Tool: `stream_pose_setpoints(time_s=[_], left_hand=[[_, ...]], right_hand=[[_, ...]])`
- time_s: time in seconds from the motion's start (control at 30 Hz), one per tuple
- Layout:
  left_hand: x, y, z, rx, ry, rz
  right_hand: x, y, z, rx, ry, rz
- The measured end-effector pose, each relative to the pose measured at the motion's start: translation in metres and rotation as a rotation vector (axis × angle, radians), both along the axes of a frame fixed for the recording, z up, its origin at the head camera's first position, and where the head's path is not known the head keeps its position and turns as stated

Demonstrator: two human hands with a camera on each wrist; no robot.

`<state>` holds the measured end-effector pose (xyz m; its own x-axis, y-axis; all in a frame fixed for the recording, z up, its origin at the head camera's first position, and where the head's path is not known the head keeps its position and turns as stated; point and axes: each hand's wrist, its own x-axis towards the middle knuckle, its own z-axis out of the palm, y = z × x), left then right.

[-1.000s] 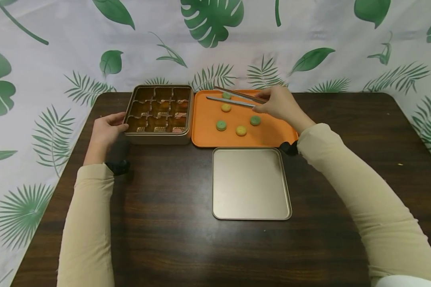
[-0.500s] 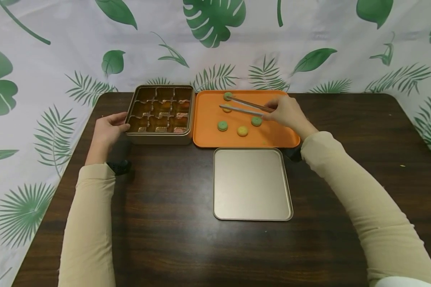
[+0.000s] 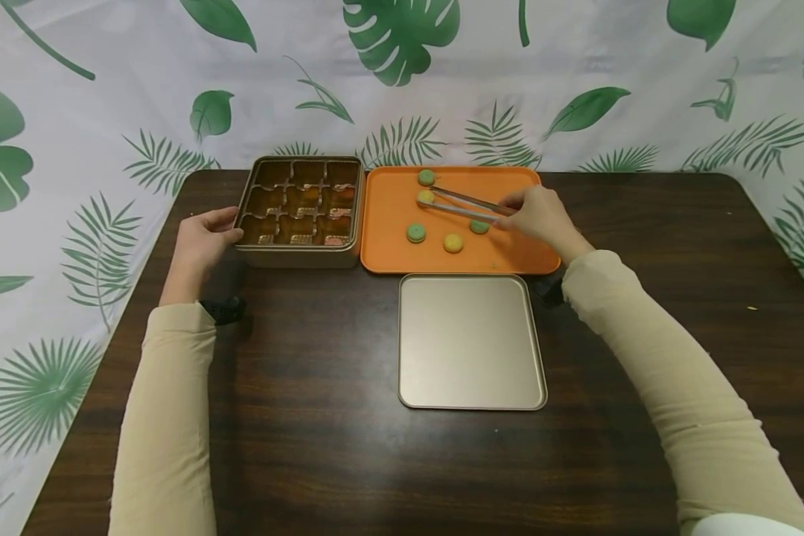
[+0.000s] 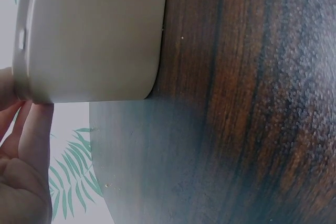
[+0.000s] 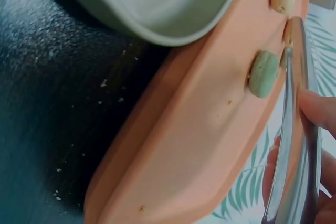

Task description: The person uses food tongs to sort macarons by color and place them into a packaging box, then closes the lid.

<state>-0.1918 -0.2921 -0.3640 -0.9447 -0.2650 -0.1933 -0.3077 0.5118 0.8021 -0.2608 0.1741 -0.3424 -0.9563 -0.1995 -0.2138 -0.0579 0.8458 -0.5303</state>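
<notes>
My left hand (image 3: 202, 242) holds the front left corner of a square gold tin box (image 3: 299, 258), its thumb at the rim. In the left wrist view the fingers (image 4: 37, 135) touch the tin's side below the rim. A clear insert (image 3: 301, 201) divides the box into several compartments. My right hand (image 3: 539, 216) grips metal tongs (image 3: 469, 211) over an orange tray (image 3: 385, 257). Their tips are around the rear yellow macaron (image 3: 426, 196). Also on the tray lie a front yellow macaron (image 3: 452, 243) and green macarons (image 3: 416, 233), one partly hidden by the tongs and hand.
A shallow gold lid (image 3: 469, 342) lies on the dark wooden table (image 3: 308, 432), just in front of the tray. The box stands beside the tray's left edge. Behind the table hangs a leaf-patterned cloth (image 3: 275, 82). Small crumbs (image 5: 103, 83) dot the table in the right wrist view.
My right hand has moved right and lowered, bringing the tongs from above the tray down to the rear yellow macaron; their tips have drawn closer together. My left hand stays at the tin.
</notes>
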Motion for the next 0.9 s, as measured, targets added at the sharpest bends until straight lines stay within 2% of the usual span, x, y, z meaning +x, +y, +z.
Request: stream_pose_setpoints(time_s=[0.27, 0.5, 0.9], left_hand=[[-0.002, 0.001, -0.001, 0.006, 0.003, 0.005], [-0.002, 0.002, -0.001, 0.002, 0.007, 0.02], [-0.004, 0.0, -0.003, 0.006, 0.004, 0.031]], right_hand=[[0.0, 0.0, -0.003, 0.01, 0.007, 0.005], [0.0, 0.0, -0.004, 0.014, 0.053, -0.001], [-0.003, -0.004, 0.01, -0.031, 0.082, -0.045]])
